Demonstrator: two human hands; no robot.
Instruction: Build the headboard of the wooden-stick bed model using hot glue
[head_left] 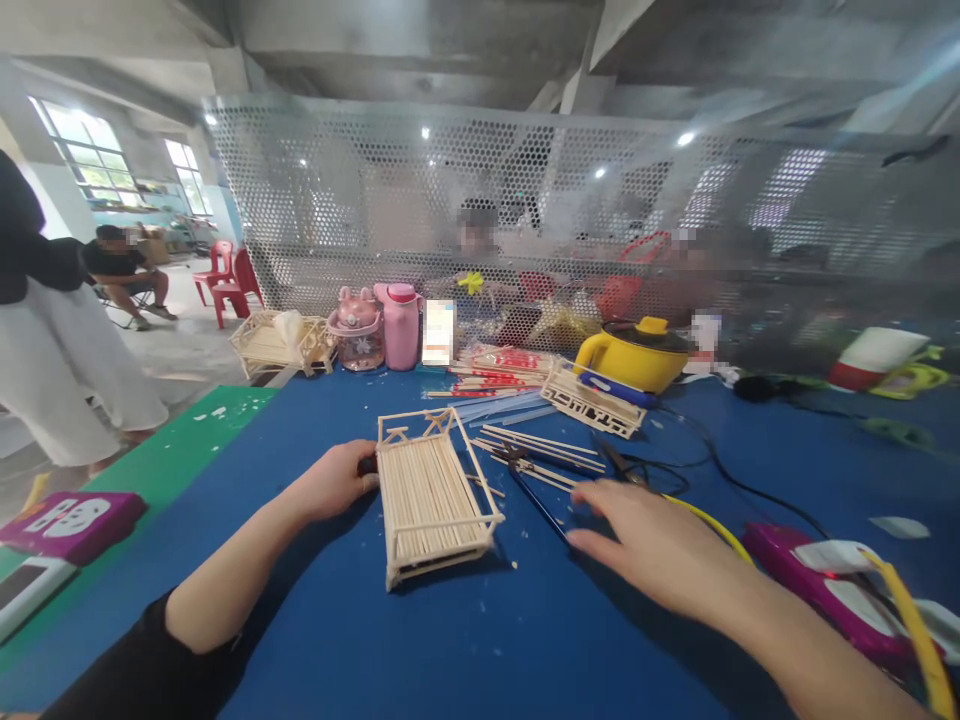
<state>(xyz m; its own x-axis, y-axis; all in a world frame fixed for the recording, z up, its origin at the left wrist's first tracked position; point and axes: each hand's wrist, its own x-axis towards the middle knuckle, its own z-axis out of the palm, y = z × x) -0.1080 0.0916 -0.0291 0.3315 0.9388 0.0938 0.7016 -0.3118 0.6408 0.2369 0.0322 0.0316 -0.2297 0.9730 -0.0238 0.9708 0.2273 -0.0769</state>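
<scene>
A small bed-like frame built of wooden sticks (427, 485), with a slatted floor and low rails, stands tilted on the blue table. My left hand (349, 480) grips its left edge, the fingertips partly hidden. My right hand (637, 535) hovers over the table to the right, thumb and fingers apart, with nothing seen in it. Closest to its thumb are the dark handles of a pair of pliers (538, 502). Loose thin sticks (540, 440) lie behind the pliers. Near my right fingertips is a dark tool with a black cord (616, 462), its kind unclear.
Behind are another stick model (592, 400), red-wrapped stick bundles (502, 372), a yellow pot (637, 357), a pink bottle (401, 328) and a third stick model (281, 342). Purple power strips (847, 590) with cables lie right. A perforated metal screen (375, 200) closes the back; people are beyond.
</scene>
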